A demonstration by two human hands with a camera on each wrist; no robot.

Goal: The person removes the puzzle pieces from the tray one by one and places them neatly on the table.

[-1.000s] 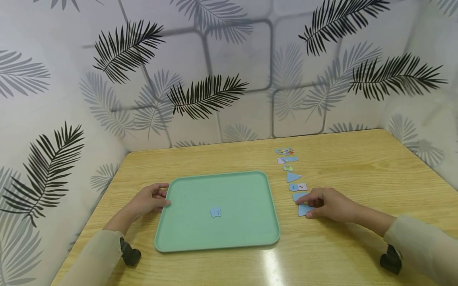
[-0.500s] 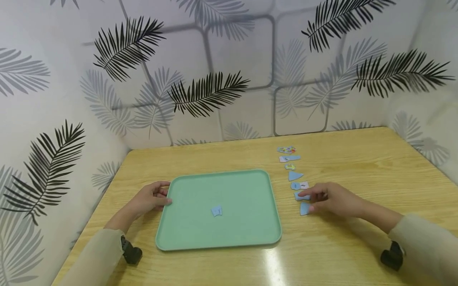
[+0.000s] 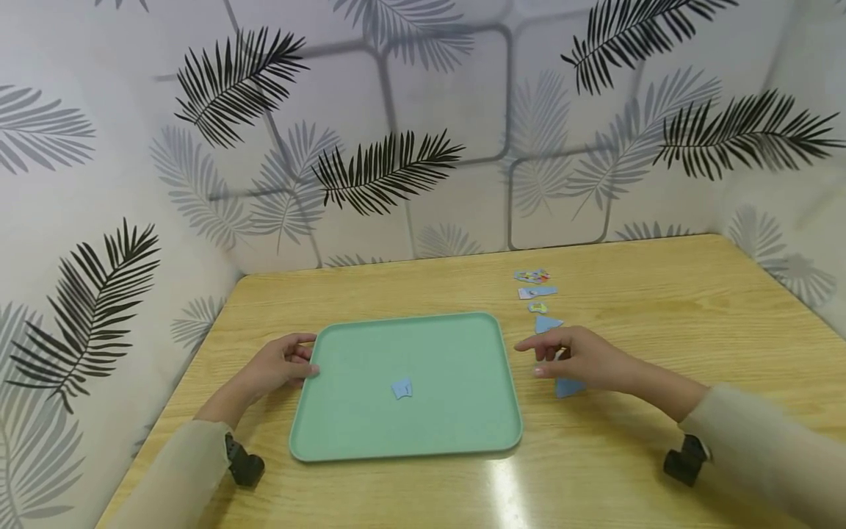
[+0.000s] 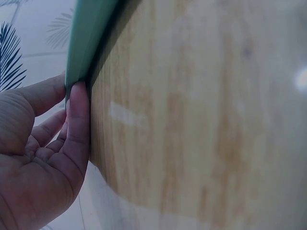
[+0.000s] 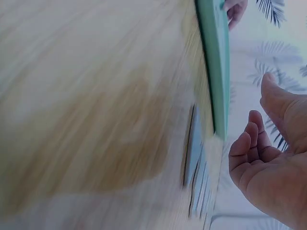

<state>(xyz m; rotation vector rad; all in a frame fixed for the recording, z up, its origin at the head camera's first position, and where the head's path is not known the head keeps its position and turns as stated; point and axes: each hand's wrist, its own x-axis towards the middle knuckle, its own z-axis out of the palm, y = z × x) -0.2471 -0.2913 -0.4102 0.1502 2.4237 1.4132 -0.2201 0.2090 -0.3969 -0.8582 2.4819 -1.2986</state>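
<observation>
My left hand [image 3: 280, 365] pinches the left rim of a pale green tray [image 3: 449, 426]; in the left wrist view the thumb and a finger [image 4: 78, 103] meet at the tray's edge. One small flat light-blue piece [image 3: 402, 388] lies in the tray. My right hand [image 3: 588, 360] hovers over the front of a row of flat blue pieces, index finger extended leftward, thumb apart. Nothing shows between its fingers, also in the right wrist view [image 5: 268, 163]. A blue piece [image 3: 569, 387] lies partly below this hand, which hides others in the row.
Further back in the row lie a blue triangle [image 3: 548, 324], a small piece with a yellow-green print [image 3: 538, 308], a long piece [image 3: 537, 292] and a multicoloured piece [image 3: 532, 276]. The wooden table [image 3: 661, 301] ends at a leaf-patterned wall covering [image 3: 449, 95].
My right hand first reached down at the nearest pieces, then rose off them and moved left and a little away. My left hand keeps its hold on the tray. The pieces look unmoved.
</observation>
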